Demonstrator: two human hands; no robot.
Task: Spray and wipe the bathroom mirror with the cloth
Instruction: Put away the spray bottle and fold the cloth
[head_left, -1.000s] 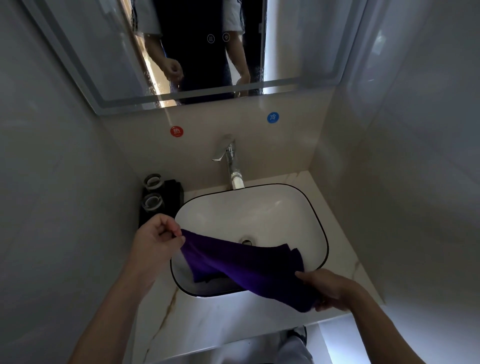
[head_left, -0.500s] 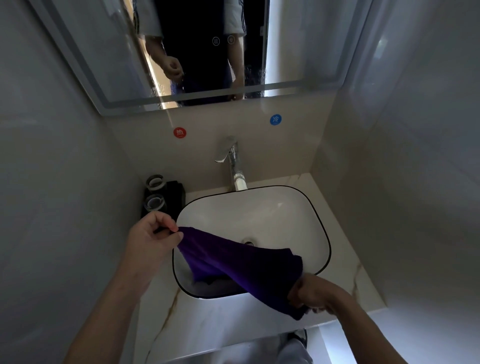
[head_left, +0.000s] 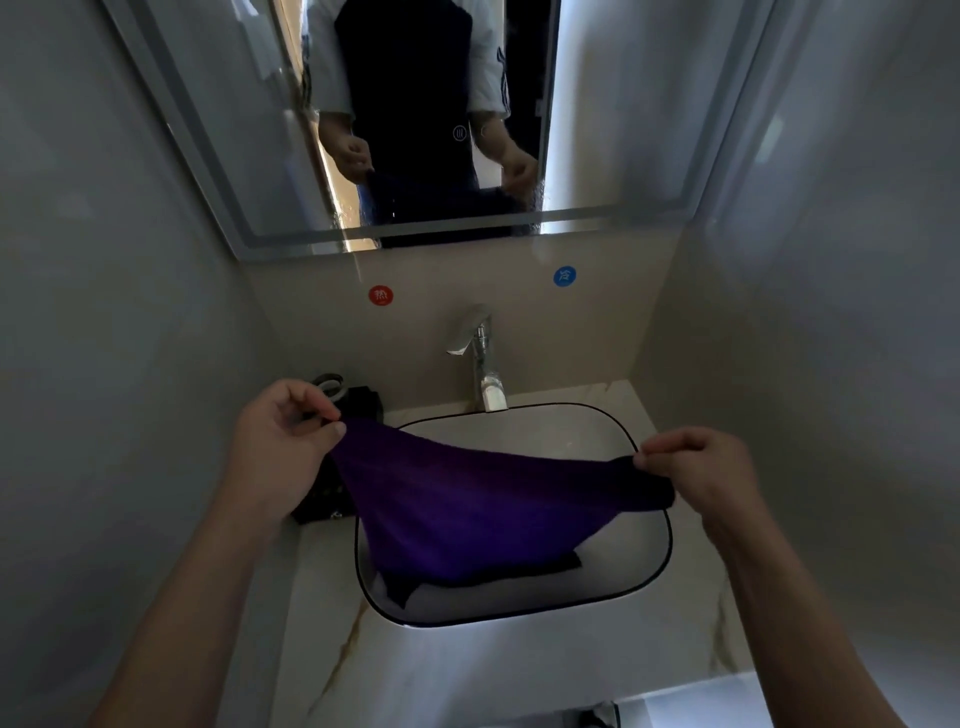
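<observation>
left hand (head_left: 283, 441): raised over the bench's rear left part, thumb and forefinger pinching one corner of the cloth.
right hand (head_left: 711, 470): held over the sink's right rim, fingers (head_left: 662, 454) curled and pinching the opposite corner.
cloth (head_left: 467, 504): purple, stretched between both hands above the sink, its middle sagging into the basin, a dark lower edge hanging near the front wall.
sink (head_left: 644, 577): white basin with a thin black rim, set into the bench.
bench (head_left: 467, 670): pale marble with a brown vein at its front left.
tap (head_left: 480, 364): chrome, at the rear edge behind the sink.
mirror (head_left: 234, 130): on the wall above, reflecting the person's torso and both hands holding the cloth.
dark holder (head_left: 363, 402): at the rear left corner, partly hidden by the left hand.
</observation>
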